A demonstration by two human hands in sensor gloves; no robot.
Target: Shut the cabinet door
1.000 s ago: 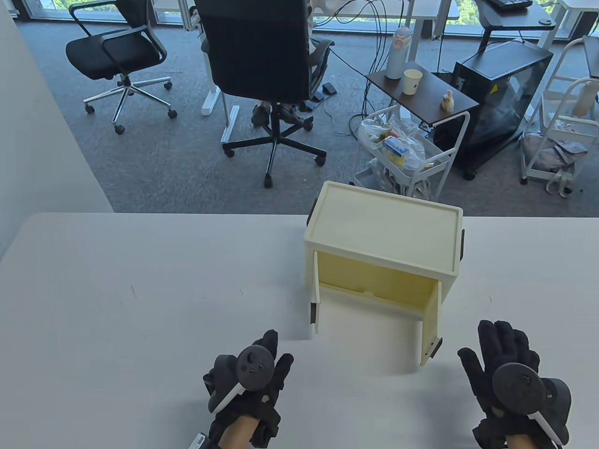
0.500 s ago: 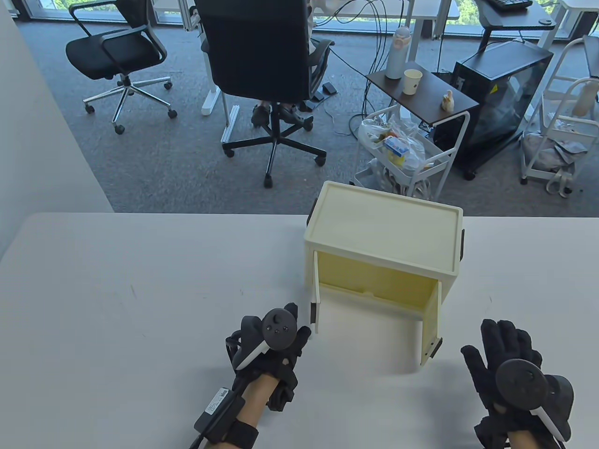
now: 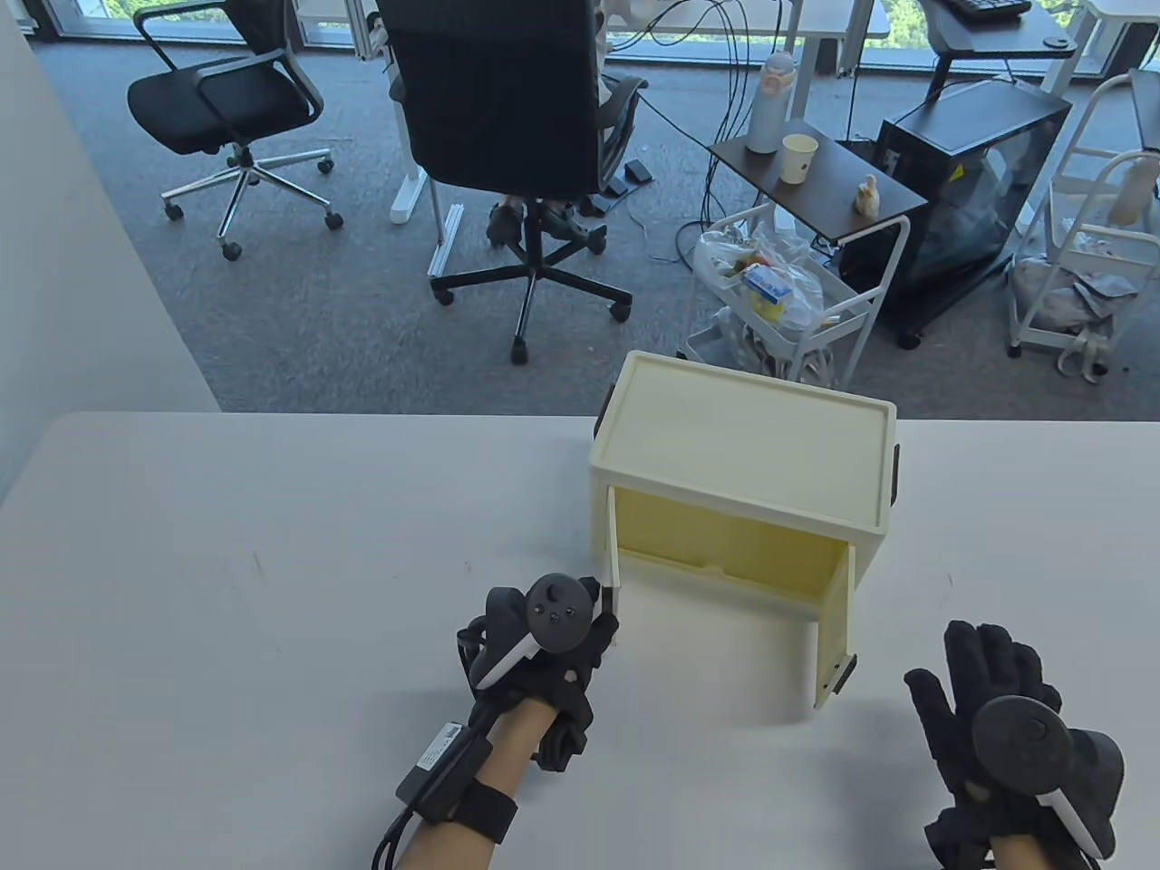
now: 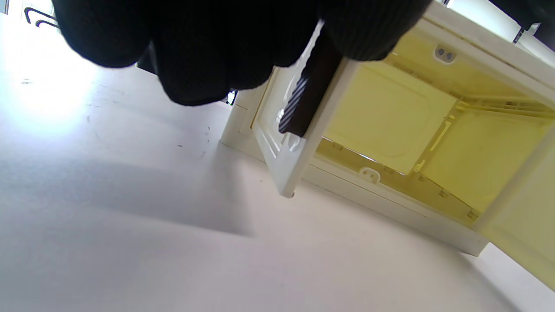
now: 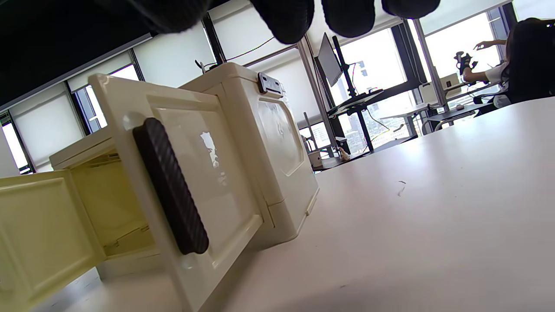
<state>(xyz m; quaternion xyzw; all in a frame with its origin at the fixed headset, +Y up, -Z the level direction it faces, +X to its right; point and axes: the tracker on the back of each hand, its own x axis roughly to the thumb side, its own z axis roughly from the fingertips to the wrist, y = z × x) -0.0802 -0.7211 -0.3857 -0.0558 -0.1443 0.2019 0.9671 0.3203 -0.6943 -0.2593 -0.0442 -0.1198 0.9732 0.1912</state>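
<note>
Right hand (image 3: 997,725): nearest the bottom edge, flat above the white table (image 3: 227,634), fingers spread, grasping nothing, apart from the right door (image 3: 836,634)

Left hand (image 3: 544,662): further in, at the outer edge of the left door (image 3: 613,580); gloved fingers (image 4: 360,34) over the top of the dark ribbed handle (image 4: 305,99), touching it; full grasp or plain contact cannot be told from the wrist view

Right door: swung out toward the near edge of the table, dark handle (image 5: 171,186) on its outer face, untouched

Left door: likewise swung out, roughly square to the cabinet front, lower corner just above the table

Cabinet (image 3: 743,444): cream plastic, on the far middle of the table close to its rear edge, both doors open, pale yellow interior (image 4: 390,117) exposed

Beyond the table: grey carpet, a black office chair (image 3: 507,100), a small side table (image 3: 816,181) with a paper cup (image 3: 799,157) and a bottle (image 3: 770,100), a white trolley (image 3: 788,299)
</note>
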